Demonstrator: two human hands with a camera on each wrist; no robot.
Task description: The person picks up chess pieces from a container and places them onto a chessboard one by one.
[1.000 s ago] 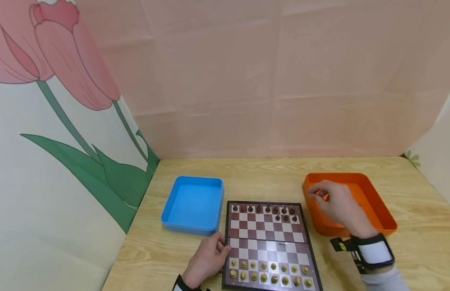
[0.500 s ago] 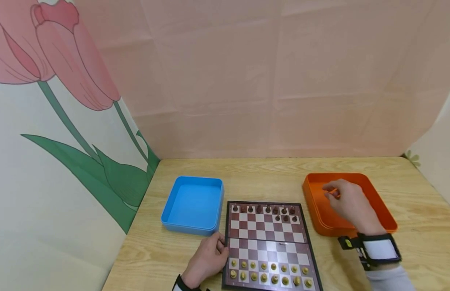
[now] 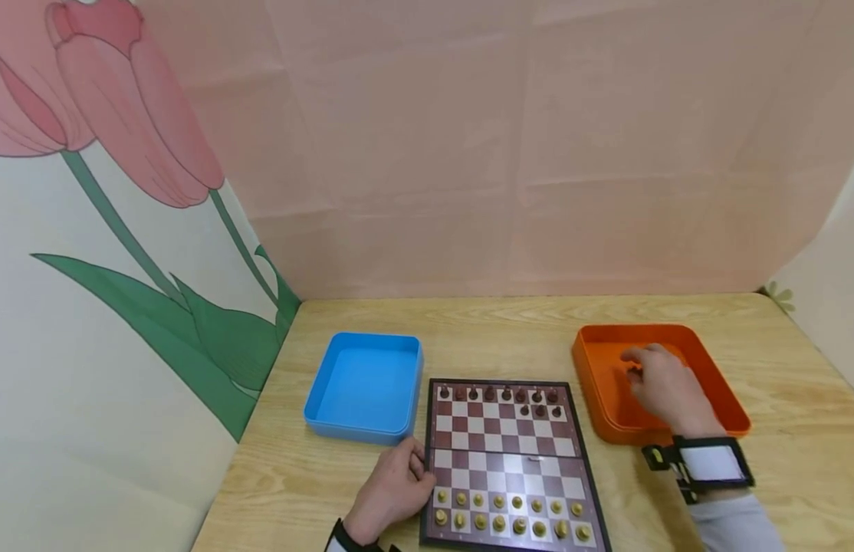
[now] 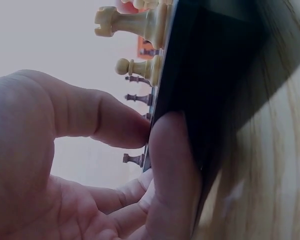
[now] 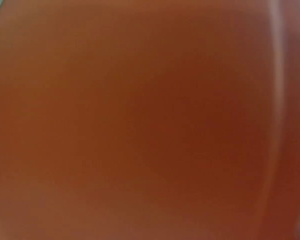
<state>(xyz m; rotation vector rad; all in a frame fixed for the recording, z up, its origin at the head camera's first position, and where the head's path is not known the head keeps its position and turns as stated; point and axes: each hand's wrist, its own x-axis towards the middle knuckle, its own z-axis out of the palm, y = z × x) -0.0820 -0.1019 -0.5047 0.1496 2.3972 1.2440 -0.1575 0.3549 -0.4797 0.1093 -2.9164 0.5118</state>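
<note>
While chessboard [image 3: 506, 462] lies between, left hand [image 3: 397, 483] pinches its edge; right hand [image 3: 668, 389], grip unclear.

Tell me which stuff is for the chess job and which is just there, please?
Part of the job, it seems:
chessboard, gripped by the left hand
gold pieces and dark pieces, standing on it
orange tray, where the right hand is

Probably just there:
blue tray, no pieces seen in it
tulip picture, on the wall
</note>
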